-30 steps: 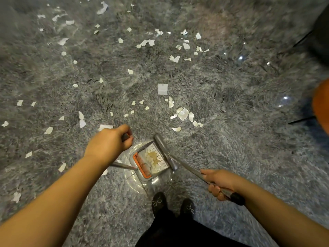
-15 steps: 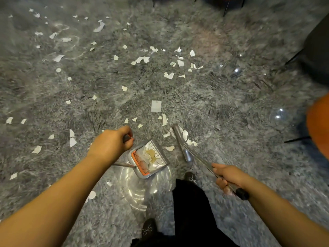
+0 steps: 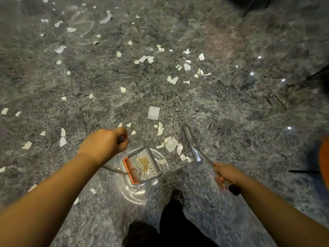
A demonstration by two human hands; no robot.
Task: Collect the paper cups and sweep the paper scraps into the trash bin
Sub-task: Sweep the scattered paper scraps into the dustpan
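My left hand (image 3: 105, 144) grips the top of the long handle of a grey dustpan (image 3: 153, 161), which rests on the shaggy grey carpet just ahead of my feet. The pan has an orange comb (image 3: 130, 171) at its back and holds a few scraps. My right hand (image 3: 226, 174) grips the broom handle; the broom head (image 3: 191, 142) lies on the carpet to the right of the pan. A cluster of white paper scraps (image 3: 171, 144) sits between pan and broom head. Many more paper scraps (image 3: 153, 113) are scattered farther out. No paper cup or trash bin is in view.
My dark shoe (image 3: 177, 196) and trouser legs are below the dustpan. An orange chair (image 3: 324, 163) with dark legs stands at the right edge, and more chair legs (image 3: 249, 6) show at the top right. Carpet stretches all around.
The broom head has swung out to the right, away from the dustpan, past the scrap cluster. I have stepped forward, one foot ahead. The dustpan has stayed near the same spot.
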